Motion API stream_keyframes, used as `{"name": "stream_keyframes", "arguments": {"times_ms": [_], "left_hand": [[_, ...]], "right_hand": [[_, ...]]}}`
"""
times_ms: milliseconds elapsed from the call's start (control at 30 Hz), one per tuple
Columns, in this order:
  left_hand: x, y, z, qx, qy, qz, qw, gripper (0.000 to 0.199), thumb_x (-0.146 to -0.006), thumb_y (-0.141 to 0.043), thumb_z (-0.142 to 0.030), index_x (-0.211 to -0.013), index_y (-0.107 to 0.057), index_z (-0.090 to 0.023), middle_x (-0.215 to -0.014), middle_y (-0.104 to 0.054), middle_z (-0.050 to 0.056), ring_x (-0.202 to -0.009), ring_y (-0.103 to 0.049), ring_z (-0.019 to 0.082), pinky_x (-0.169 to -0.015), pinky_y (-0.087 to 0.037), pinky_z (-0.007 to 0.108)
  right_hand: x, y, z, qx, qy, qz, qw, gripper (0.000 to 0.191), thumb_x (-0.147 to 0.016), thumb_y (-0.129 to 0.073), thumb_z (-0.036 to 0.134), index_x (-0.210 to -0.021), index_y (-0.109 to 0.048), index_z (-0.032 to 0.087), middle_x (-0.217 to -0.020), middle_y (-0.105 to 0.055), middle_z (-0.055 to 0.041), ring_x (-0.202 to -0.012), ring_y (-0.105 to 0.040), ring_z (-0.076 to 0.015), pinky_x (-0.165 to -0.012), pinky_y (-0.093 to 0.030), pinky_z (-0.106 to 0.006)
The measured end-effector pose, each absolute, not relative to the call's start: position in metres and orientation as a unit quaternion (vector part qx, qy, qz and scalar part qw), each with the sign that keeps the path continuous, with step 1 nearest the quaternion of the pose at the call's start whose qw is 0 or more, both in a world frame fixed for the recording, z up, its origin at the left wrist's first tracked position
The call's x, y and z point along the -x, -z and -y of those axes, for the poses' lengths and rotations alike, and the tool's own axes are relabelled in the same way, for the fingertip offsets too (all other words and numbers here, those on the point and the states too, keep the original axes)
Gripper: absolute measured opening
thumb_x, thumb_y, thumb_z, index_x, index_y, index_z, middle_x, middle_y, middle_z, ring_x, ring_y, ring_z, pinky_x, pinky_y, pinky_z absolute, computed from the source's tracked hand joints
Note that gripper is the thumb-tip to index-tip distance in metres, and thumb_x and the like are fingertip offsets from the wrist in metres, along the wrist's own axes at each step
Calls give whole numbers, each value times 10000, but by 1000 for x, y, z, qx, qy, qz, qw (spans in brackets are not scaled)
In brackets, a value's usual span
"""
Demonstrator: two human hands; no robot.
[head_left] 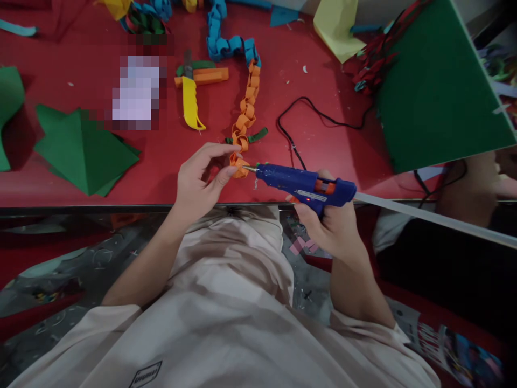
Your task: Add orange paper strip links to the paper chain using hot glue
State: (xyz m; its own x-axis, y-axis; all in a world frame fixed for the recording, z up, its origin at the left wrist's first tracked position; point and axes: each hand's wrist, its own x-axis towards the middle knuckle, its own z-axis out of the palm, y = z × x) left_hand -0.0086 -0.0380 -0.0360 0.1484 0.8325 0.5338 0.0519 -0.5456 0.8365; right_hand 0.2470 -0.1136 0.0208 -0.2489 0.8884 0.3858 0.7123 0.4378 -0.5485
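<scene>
My left hand (205, 175) pinches the near end link of an orange paper chain (247, 102) between thumb and fingers. Farther back the same chain turns into blue links (218, 32). My right hand (327, 218) is wrapped round the grip of a blue hot glue gun (286, 178). The gun's metal nozzle points left and meets the end link, though I cannot tell whether it touches. A long clear glue stick (432, 215) sticks out of the gun's rear. A dark green paper strip (258, 134) lies beside the chain.
A yellow-handled knife (189, 102) rests by orange strips (212, 76) on the red table (161, 183). Folded green paper (86, 151) lies left. A black cord (319, 111) winds across the right side, near a large green board (436, 91). Another person's arm (468, 188) is at right.
</scene>
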Motion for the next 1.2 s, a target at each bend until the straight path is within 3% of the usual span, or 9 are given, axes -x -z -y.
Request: {"name": "stream_keyframes", "arguments": {"times_ms": [133, 333, 600, 700, 800, 900, 1033, 1200], "left_hand": [[8, 37, 38, -661, -570, -340, 350, 331, -939, -737, -446, -1220, -719, -272, -1087, -718, 75, -906, -695, 168, -721, -588, 290], [6, 39, 35, -658, -569, -333, 364, 320, -938, -745, -418, -1218, -709, -267, -1085, -712, 78, -929, -688, 169, -783, -611, 303], [6, 39, 34, -656, -574, -320, 372, 326, -928, -766, -359, -1219, -697, -227, -1095, -725, 78, -967, -705, 166, -887, -612, 315], [5, 38, 36, -652, -582, -315, 370, 314, -934, -760, -356, -1215, -693, -233, -1115, -730, 82, -995, -711, 172, -899, -617, 321], [3, 36, 38, -646, -587, -323, 366, 314, -931, -763, -375, -1196, -674, -233, -1118, -733, 79, -1004, -720, 175, -884, -627, 318], [1, 35, 38, -638, -612, -304, 355, 318, -919, -780, -370, -1167, -625, -246, -1088, -736, 54, -982, -730, 161, -851, -627, 297], [1, 35, 36, -634, -622, -286, 359, 317, -918, -786, -370, -1120, -570, -258, -1053, -731, 37, -984, -737, 153, -821, -616, 278], [4, 36, 34, -629, -628, -281, 363, 371, -885, -806, -449, -1091, -561, -262, -1051, -720, 43, -1015, -732, 165, -859, -613, 296]], "right_hand": [[-263, -19, 120, 534, -87, 763, 353, 288, -969, -592, 483, -1095, -679, 239, -1047, -713, -104, -919, -697, -301, -826, -567, -465], [-295, -2, 100, 640, -9, 699, 317, 343, -990, -538, 533, -949, -708, 239, -939, -725, -124, -972, -689, -346, -898, -542, -535], [-305, 39, 68, 677, -14, 671, 302, 462, -970, -540, 582, -1157, -644, 173, -1147, -681, -191, -1113, -636, -361, -966, -510, -590], [-286, 48, 89, 677, 71, 596, 426, 417, -935, -612, 575, -1107, -590, 196, -1082, -624, -147, -1016, -623, -328, -933, -508, -594], [-251, 51, 114, 618, 174, 503, 578, 216, -990, -540, 475, -948, -508, 266, -924, -550, -75, -915, -605, -297, -889, -508, -581], [-212, 37, 118, 528, 49, 630, 568, 187, -944, -634, 411, -1042, -526, 293, -938, -604, -73, -906, -648, -292, -835, -548, -536], [-182, 3, 89, 465, -146, 702, 519, 342, -952, -666, 363, -1266, -547, 301, -1224, -695, -100, -1179, -655, -299, -996, -546, -537], [-166, 0, 59, 420, -255, 696, 524, 459, -936, -719, 346, -1331, -495, 281, -1212, -711, -64, -1162, -676, -244, -1070, -531, -490]]}}
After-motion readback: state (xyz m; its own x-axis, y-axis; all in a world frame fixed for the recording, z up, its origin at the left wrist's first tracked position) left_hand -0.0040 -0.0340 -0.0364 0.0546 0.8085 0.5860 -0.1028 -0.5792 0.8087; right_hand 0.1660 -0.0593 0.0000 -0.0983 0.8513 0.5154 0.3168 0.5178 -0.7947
